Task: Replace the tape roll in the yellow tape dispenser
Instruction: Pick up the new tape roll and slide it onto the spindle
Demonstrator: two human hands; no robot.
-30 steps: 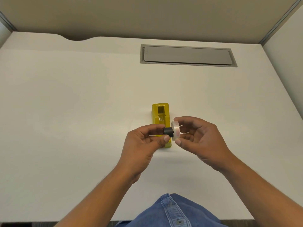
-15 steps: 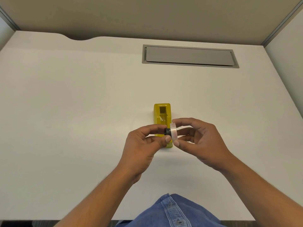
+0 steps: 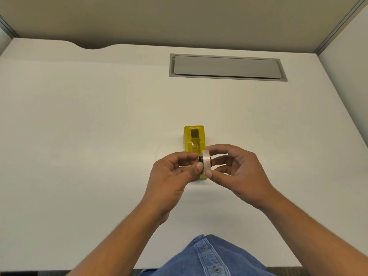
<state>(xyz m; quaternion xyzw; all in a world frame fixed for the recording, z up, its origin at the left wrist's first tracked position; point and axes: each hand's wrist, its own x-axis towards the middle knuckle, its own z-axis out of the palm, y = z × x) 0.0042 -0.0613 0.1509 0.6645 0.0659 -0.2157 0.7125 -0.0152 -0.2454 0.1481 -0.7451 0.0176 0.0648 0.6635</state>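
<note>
Over the last second the black spindle has been pushed further into the clear tape roll: a second ago most of the dark hub stood out to the left of the roll, and now only a short stub is seen on that side, with a dark edge just showing on the right. The spindle is pinched at its exposed end by the thumb and forefinger of the left hand, while the roll is gripped by its rim between the thumb and forefinger of the right hand, the remaining fingers of that hand being loosely curled behind it. Both parts are held together in the air, just above the near end of the yellow tape dispenser, which is left standing on the white desk with its cradle open and empty as far as can be seen; the near end is hidden by the hands. From this it is judged that the new roll is nearly or fully seated on its hub, and that lowering the assembly into the dispenser's slots is what remains, followed by the tape end being drawn to the cutter. Whether the hub is completely through cannot be told.
</note>
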